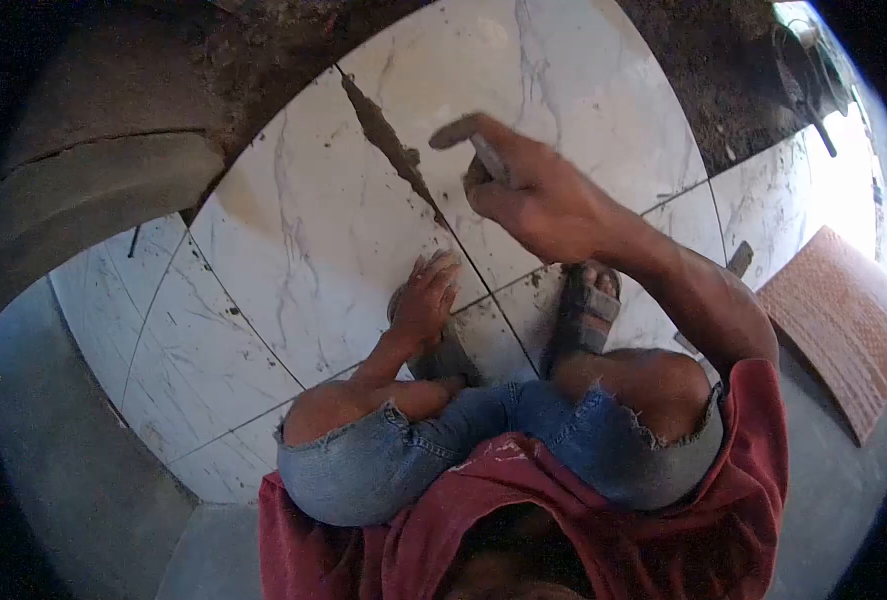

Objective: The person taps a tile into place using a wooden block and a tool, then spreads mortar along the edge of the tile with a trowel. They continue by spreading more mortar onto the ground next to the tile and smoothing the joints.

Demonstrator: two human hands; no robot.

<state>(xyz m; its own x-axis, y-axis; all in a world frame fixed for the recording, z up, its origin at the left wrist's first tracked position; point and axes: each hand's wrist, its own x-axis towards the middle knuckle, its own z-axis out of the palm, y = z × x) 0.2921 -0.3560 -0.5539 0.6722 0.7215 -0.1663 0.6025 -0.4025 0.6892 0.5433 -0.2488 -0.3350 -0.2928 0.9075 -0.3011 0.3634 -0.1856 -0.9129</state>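
My right hand (539,195) is raised over the large white veined tile (584,110), its index finger stretched to the left and smeared grey. The other fingers curl around a short grey piece (492,160) whose kind I cannot make out. My left hand (429,300) hangs low beside my left foot, above the white tile (304,220), fingers stretched out and grey at the tips. Between these two tiles runs a joint, and a strip of wet grey-brown mortar (389,140) lies along its far part. Small crumbs dot the tile faces.
A pinkish textured tile (844,330) leans at the right. Bare soil (254,60) borders the tiles at the far left, with a curved grey cement edge (114,190). A dark tool-like object (804,80) lies at the upper right. My sandalled foot (589,305) rests on the tiles.
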